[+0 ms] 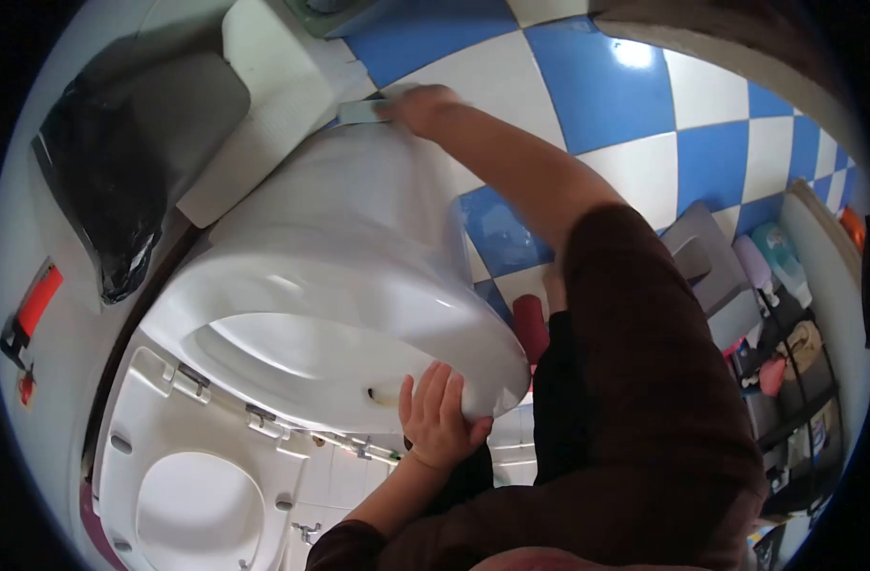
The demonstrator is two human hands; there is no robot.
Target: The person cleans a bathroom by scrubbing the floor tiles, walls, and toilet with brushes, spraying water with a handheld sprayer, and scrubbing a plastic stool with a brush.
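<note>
A white toilet bowl (397,276) fills the middle of the view. My left hand (439,414) lies on its rim, fingers stretched out flat and the thumb apart, holding nothing. My right hand (420,109) reaches over to the far side, low beside the toilet's base, somewhat blurred. Its fingers are closed on a pale blue-green strip, perhaps a cloth (361,112), pressed against the base near the floor. A small dark mark (371,392) shows on the porcelain near my left hand.
The toilet seat and lid (202,504) are at lower left. A white bin (273,95) with a black bag (107,181) stands beside the base. Blue and white floor tiles (601,86) spread beyond. A rack with bottles (782,262) and other items is on the right.
</note>
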